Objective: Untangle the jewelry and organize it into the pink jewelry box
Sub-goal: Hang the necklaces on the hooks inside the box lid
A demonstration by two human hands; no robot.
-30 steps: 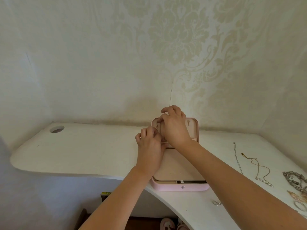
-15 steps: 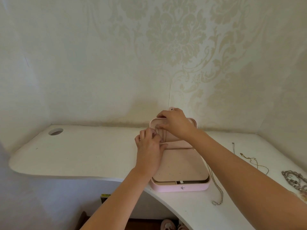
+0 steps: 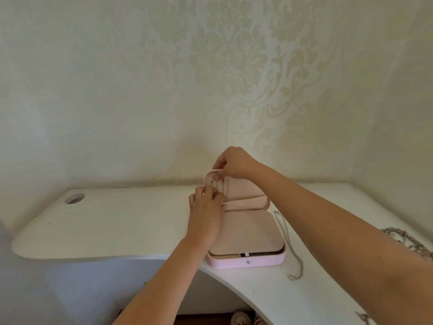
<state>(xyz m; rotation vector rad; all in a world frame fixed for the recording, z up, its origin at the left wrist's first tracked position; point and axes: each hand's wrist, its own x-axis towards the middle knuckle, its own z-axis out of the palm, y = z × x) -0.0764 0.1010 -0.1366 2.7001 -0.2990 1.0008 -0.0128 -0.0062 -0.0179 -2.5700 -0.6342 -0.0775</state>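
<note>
Standing open at the white desk's point(image 3: 117, 219) front edge, the pink jewelry box point(image 3: 246, 261) has 1 thin chain point(image 3: 227, 190) hanging inside its raised lid point(image 3: 246, 192). The right hand point(image 3: 234, 163) pinches the chain's top. The left hand's point(image 3: 206, 214) curled fingers meet its lower end, grip unclear. A silver necklace point(image 3: 287, 235) lies just right of the box.

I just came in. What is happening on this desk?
A person is sorting jewelry into a pink jewelry box that stands open on the white desk. The right hand pinches the top edge of the raised lid, inside which a thin chain hangs. The left hand works with curled fingers at the lid's left side; what it holds is too small to tell. A silver chain and a beaded piece lie right of the box.
</note>
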